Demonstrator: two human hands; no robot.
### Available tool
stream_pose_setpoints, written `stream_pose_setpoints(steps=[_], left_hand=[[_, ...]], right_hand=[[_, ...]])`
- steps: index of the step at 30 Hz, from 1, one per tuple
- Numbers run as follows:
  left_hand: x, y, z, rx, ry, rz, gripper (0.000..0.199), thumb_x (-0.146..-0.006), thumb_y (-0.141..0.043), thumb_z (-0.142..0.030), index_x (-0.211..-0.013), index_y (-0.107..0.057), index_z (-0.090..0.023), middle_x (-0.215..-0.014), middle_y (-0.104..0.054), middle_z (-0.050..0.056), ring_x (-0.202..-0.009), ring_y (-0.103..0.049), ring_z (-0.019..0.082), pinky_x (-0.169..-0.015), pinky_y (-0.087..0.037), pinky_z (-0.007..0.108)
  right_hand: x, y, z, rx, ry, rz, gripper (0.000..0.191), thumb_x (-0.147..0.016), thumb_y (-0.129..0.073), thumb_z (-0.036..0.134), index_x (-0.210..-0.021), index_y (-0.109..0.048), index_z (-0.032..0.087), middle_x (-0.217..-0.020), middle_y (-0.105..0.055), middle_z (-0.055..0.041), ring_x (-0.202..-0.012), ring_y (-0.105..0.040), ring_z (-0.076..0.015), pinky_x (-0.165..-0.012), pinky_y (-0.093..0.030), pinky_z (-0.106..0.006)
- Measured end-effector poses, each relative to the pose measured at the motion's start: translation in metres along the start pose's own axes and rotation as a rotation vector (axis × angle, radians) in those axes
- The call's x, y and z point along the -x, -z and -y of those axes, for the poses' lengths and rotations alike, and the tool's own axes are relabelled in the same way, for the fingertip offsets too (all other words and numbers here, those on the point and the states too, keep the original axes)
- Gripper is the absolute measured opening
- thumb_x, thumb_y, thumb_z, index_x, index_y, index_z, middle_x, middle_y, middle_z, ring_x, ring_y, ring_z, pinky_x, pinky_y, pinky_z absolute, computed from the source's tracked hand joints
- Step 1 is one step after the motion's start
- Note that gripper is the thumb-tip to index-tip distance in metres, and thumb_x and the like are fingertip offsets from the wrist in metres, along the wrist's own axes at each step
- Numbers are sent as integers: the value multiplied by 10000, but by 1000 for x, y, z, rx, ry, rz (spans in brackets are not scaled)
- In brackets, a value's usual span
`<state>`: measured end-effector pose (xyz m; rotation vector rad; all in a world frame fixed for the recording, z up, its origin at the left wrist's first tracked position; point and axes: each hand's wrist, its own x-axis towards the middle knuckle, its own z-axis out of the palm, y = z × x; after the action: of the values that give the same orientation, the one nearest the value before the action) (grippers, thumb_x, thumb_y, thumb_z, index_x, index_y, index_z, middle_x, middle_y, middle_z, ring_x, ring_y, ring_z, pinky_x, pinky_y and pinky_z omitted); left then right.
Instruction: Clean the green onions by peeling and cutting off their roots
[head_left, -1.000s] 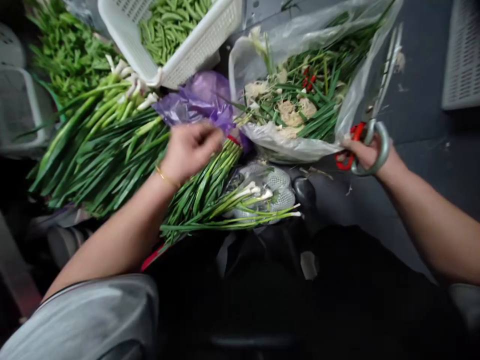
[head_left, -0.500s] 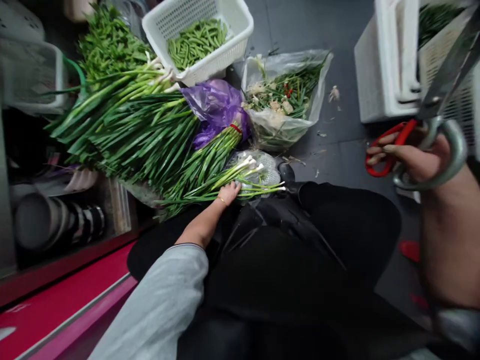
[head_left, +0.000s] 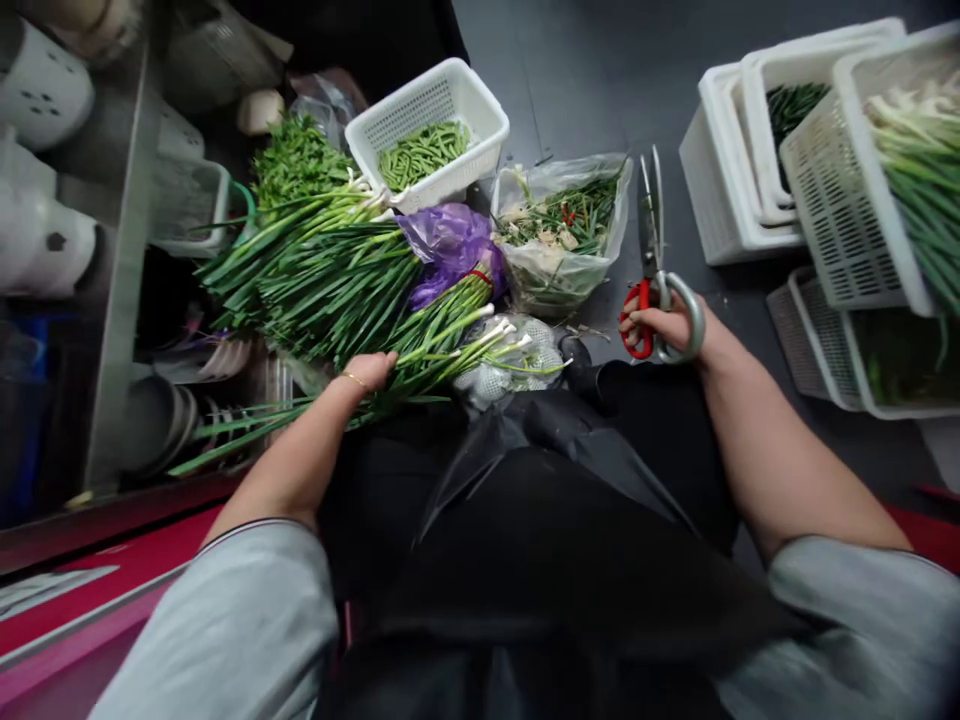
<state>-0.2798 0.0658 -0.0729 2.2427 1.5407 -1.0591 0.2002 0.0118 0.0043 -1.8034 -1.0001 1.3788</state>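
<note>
Spring onions [head_left: 330,285] lie heaped beside a purple bag [head_left: 450,245], some stalks grasped in the left hand [head_left: 373,370]; a loose hold could let them slip. The right hand [head_left: 666,325] grips scissors [head_left: 646,230], whose parted blades might snag the nearby trimmings bag [head_left: 551,285]. Dark grey floor [head_left: 577,90] spreads beneath, with shelving [head_left: 124,270] left, white crates [head_left: 844,235] right.

"What carries the things before you?"
"A dark grey floor [head_left: 559,75], crossed by thin seams."
"And what rests directly on it?"
"Ahead of me, an open plastic bag [head_left: 553,287]; just beside it, nearer me, pale scraps [head_left: 589,332]. To my right, stacked white baskets [head_left: 709,190] and, nearer me, lower perforated baskets [head_left: 827,345]. Left of the bag, heaped green onions [head_left: 322,285] hide whatever lies beneath."
</note>
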Motion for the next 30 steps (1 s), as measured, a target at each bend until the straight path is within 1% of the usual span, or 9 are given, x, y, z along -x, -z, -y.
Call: stream_pose_setpoints(steps=[7, 13, 16, 18, 20, 22, 25, 27, 30], left_hand=[[-27, -17, -5, 98, 129, -136, 447, -849, -381, -193, -1292, -435, -189, -1182, -631, 146, -1003, -643, 272, -769, -472, 317], [-46, -29, -19, -18, -9, 72, 662, -785, -550, -317, -1381, -362, -100, -1259, -541, 227, -1142, -553, 342, -883, -448, 391], [-47, -18, -52, -36, 60, 68, 856, -714, -644, -397, -1414, -308, -36, -1276, -497, 299, -1157, -509, 411, -921, -409, 475], [-50, -2, -86, -16, 28, -108, 723, -792, -555, -363, -1401, -342, -35, -1269, -503, 294, -1147, -505, 402, -924, -391, 488], [-58, 11, -132, 40, -166, -239, 544, -862, -432, -272, -1372, -413, -84, -1250, -540, 246, -1145, -510, 354, -932, -383, 459], [-71, 16, -185, 97, -441, -183, 474, -878, -375, -194, -1335, -477, -117, -1216, -585, 205, -1127, -529, 303, -950, -377, 423], [-93, 10, -251, 150, -503, -72, 485, -895, -326, -136, -1360, -455, -84, -1237, -587, 226, -1158, -527, 297, -998, -342, 462], [-105, 9, -270, 184, -444, -22, 424, -906, -333, -147, -1270, -533, -58, -1173, -617, 241, -1114, -562, 296, -982, -359, 456], [-113, 24, -257, 232, -388, -46, 382, -949, -323, -263, -1114, -625, -97, -1077, -660, 198, -1001, -614, 259, -886, -425, 374]], right_hand=[[-4, 26, -22, 341, -4, 103, 123, -716, -646, 264, -819, -616, 205, -636, -666, -20, -520, -629, -177, -500, -534, -301], [-5, 35, -16, 307, -57, 66, 151, -736, -631, 274, -861, -611, 191, -640, -664, -19, -519, -633, -166, -505, -537, -279], [1, 32, -9, 225, -46, 138, 136, -764, -629, 264, -876, -599, 194, -693, -678, -30, -568, -642, -163, -524, -534, -264], [4, 32, -6, 248, -41, 171, 151, -779, -625, 266, -908, -597, 192, -690, -677, -32, -561, -638, -161, -513, -523, -256], [4, 31, -2, 280, -35, 175, 161, -789, -618, 271, -928, -596, 192, -652, -666, -23, -532, -626, -156, -496, -511, -251], [3, 30, 0, 312, -38, 169, 158, -788, -612, 275, -924, -598, 197, -620, -655, -12, -510, -618, -152, -492, -506, -251], [-2, 29, 0, 344, -66, 194, 138, -776, -599, 291, -892, -592, 216, -585, -640, 10, -467, -603, -150, -483, -506, -263], [-5, 29, -2, 374, -59, 206, 125, -764, -598, 300, -864, -587, 226, -567, -630, 21, -446, -595, -148, -479, -504, -266], [-7, 31, -6, 437, -16, 190, 114, -752, -599, 300, -840, -590, 227, -567, -630, 23, -455, -599, -146, -492, -501, -262]])
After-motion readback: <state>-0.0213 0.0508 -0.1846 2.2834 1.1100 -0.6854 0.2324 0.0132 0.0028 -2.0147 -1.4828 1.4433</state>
